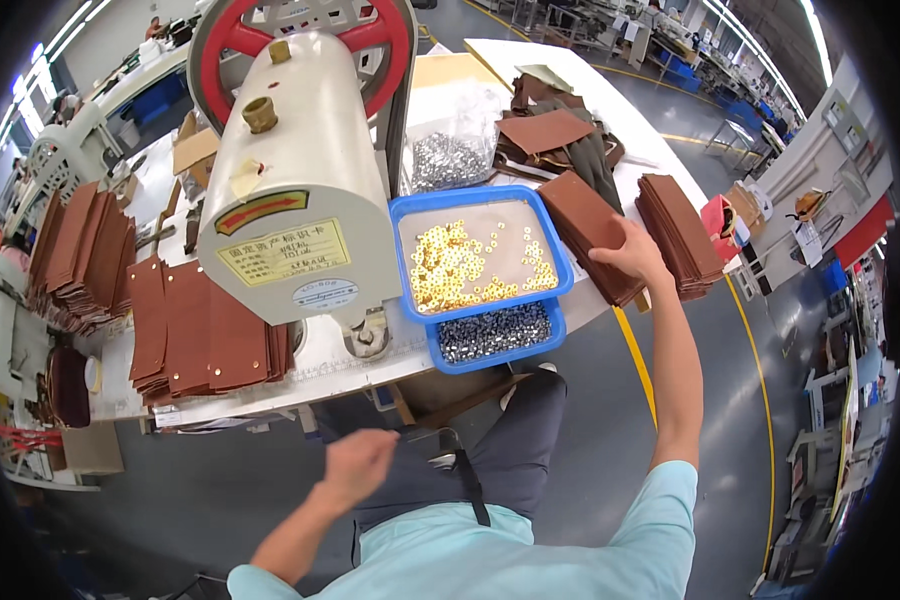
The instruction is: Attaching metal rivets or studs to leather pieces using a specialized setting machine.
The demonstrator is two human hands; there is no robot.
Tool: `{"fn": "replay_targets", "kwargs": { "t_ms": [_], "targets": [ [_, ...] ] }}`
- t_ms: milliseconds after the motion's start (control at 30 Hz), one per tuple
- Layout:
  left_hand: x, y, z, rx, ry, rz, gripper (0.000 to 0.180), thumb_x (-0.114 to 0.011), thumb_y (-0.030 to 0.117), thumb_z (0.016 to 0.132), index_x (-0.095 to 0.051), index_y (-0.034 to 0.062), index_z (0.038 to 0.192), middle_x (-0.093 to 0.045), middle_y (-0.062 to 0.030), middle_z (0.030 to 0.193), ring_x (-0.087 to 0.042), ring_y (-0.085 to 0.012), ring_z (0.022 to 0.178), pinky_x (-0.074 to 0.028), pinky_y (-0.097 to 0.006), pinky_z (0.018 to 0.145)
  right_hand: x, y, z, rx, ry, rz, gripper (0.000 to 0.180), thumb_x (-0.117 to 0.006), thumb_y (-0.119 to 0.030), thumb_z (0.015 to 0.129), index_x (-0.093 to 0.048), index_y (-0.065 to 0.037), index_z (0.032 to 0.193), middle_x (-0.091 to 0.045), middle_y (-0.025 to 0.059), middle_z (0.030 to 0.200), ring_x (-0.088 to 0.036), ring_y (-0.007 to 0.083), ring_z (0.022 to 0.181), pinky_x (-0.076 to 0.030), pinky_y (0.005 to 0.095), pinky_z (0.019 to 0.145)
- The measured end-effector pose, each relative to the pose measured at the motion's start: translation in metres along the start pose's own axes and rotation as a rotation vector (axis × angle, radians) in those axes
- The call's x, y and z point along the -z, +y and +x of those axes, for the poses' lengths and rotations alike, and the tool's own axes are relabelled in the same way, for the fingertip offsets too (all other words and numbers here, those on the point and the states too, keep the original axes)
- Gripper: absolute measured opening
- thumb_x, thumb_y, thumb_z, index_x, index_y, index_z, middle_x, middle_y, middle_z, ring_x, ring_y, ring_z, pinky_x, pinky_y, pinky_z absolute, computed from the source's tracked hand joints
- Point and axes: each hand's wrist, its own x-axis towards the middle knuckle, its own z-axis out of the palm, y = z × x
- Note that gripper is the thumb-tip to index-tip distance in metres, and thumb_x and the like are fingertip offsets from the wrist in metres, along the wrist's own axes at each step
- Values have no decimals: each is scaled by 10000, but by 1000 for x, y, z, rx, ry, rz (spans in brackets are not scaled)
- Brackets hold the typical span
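Observation:
My right hand reaches over a stack of brown leather pieces at the table's right side. Its thumb and fingers grip the near right part of the top. Above my lap, my left hand is slightly blurred with its fingers curled in; whatever it may hold is hidden. Left of the stack, a blue tray holds many small gold-coloured metal rings. Beneath it, a second blue tray contains dark silvery metal fittings.
A large cream press machine with a red-rimmed wheel stands left of the trays. Leather pieces with gold fittings lie at its left. Another leather stack sits at the table's right edge. Behind the trays is a clear bag of metal parts.

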Motion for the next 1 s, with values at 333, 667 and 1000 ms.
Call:
{"fn": "replay_targets", "kwargs": {
  "t_ms": [333,667,1000],
  "targets": [
    [-63,28,-28,320,-149,-271,162,-716,93,921,-771,54,1069,-758,-92,963,-712,-188,685,-571,-292,635,20,-9,1,-19,-158,-41,871,-821,-582,685,-638,-97,1384,-686,189,1284,-653,350,1194,-511,440,1040],
    [-53,35,18,250,-220,-355,257,-748,161,927,-735,39,1153,-752,-93,1033,-732,-174,794,-589,-303,706,39,-29,-45,86,248,9,265,-592,-230,985,-732,-94,1164,-713,214,820,-702,409,787,-563,473,673],
    [-43,86,100,672,-46,-1293,378,-670,182,1005,-600,-7,1325,-682,-97,1251,-660,-159,1094,-536,-326,943,73,-184,-251,1207,-116,-197,372,-743,-272,819,-727,18,1051,-737,103,892,-673,202,647,-529,341,577]
  ]
}}
